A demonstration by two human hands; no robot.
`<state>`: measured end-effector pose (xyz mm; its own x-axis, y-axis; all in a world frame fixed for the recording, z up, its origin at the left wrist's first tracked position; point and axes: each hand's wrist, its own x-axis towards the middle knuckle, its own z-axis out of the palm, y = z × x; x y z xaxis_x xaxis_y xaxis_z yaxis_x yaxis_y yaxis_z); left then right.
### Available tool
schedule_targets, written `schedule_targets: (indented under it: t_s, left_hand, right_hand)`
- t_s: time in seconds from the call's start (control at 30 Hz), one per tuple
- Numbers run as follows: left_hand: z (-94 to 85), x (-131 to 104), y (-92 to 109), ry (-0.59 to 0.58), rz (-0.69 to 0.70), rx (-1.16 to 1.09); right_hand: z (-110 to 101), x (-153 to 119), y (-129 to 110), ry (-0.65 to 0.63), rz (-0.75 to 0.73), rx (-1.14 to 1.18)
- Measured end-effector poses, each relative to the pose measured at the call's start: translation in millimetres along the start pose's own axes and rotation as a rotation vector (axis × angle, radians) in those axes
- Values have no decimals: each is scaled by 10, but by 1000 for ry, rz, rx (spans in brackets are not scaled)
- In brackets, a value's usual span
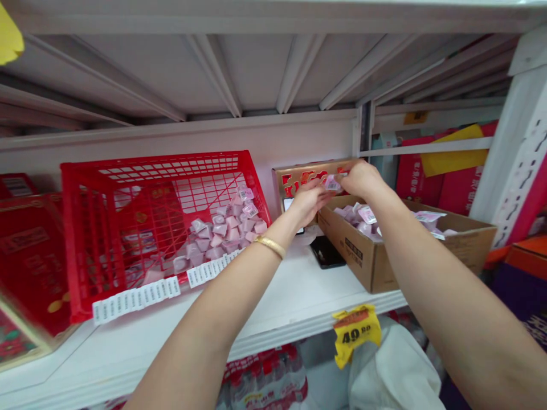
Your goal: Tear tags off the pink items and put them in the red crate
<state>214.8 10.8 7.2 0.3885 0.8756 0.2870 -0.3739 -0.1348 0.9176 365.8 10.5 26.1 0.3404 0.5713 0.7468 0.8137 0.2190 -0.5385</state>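
Currently right hand (361,177) has fingers closed on small pink pack (332,183), near cardboard box (363,267); left hand (310,202) half-curled right by pack, can't tell if gripping. Red basket (73,228) with similar packs sits left on shelf (273,302).

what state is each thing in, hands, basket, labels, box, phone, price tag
Left hand: fingers at a small pink pack, grip unclear
Right hand: pinching that pack
Red basket: open-topped, loose packs heaped toward its right
White labels: lined up along the basket's front edge
Cardboard box: open, holding more packs
Black phone: lying flat, dark
Yellow price tag: hanging, wrinkled
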Motion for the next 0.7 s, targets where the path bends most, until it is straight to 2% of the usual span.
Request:
schedule_targets:
  t_s: [0.1,0.2,0.33,0.43,0.57,0.7]
  left_hand:
    - [30,102,-68,77,-52,118]
    - [-177,19,-156,148,36,240]
    - [-680,-241,-195,228,132,358]
    - [-1126,-408,-93,316,198,432]
    - [-1694,-509,97,497,268,554]
    - [-2091,-550,116,607,187,688]
  right_hand:
    - [-16,20,148,84,17,-112]
    - [16,-204,-30,25,-28,-165]
    - [178,-614,-468,-76,-167,-88]
    - [424,-852,-704,-118,-233,65]
    - [853,-1074,-836,-174,-290,175]
    - [1253,-1250,-801,-199,-288,242]
